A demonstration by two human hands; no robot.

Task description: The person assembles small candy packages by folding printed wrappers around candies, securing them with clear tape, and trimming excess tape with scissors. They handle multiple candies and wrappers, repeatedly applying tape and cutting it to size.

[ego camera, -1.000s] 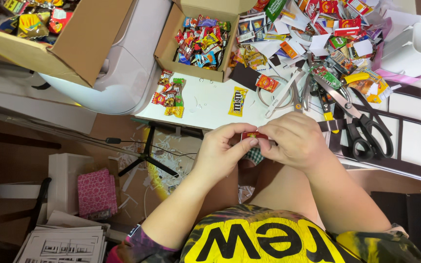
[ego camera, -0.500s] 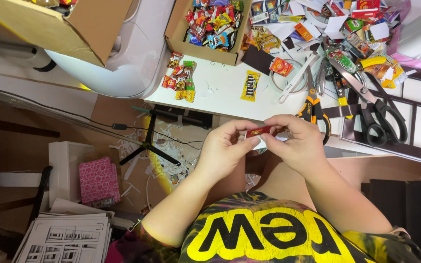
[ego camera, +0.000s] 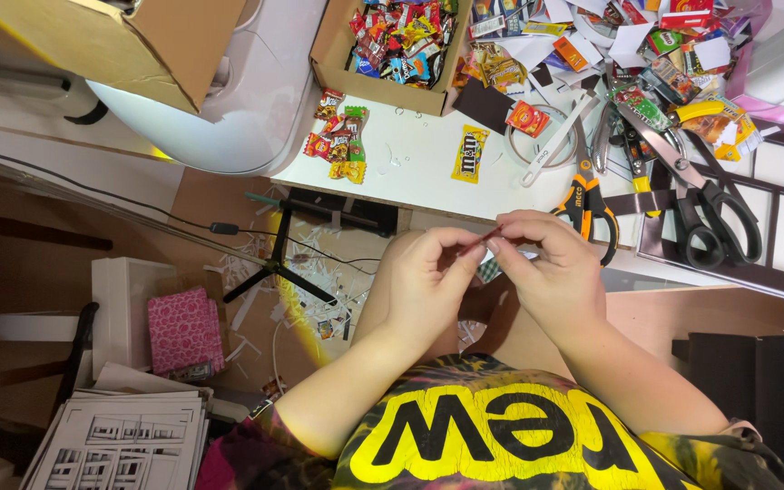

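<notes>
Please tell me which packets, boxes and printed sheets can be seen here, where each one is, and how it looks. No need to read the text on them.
Small red wrapper: thin, pinched between left hand and right hand.
Yellow candy packet: flat, alone on the white table.
Cluster of small packets: red, green, yellow, near table's left edge.
Cardboard box: open, brown, full of colourful packets.
Pink patterned box: on floor, left.

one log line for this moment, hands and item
left hand: pinching small red strip | right hand: pinching same strip | location: over lap, by white table edge
</notes>
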